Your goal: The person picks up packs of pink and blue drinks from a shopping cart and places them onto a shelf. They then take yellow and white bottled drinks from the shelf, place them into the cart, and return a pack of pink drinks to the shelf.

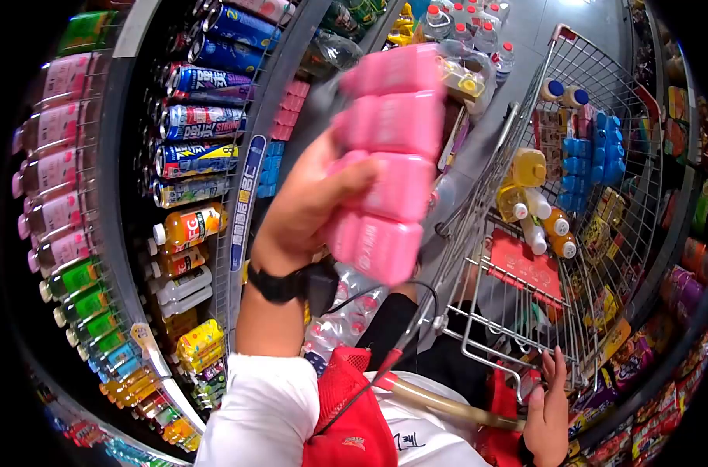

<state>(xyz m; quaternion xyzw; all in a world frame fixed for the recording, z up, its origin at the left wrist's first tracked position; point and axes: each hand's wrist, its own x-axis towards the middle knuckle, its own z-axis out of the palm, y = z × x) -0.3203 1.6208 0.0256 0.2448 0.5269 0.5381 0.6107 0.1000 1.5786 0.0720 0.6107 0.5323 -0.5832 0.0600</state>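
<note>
My left hand, with a dark band on the wrist, grips a pink wrapped multipack and holds it up in front of me. The pack shows several rounded blocks in a row and is slightly blurred; its exact contents cannot be made out. My right hand is at the lower right, beside the near end of the metal shopping cart. Its fingers are stretched out and hold nothing. Inside the cart are blue multipacks, a yellow bottle, orange bottles and white-capped bottles.
Shelves on the left carry drink cans, orange juice bottles and pink-labelled bottles. More pink packs sit low behind my left hand. Red-capped water bottles stand on the floor ahead. Snack bags line the right.
</note>
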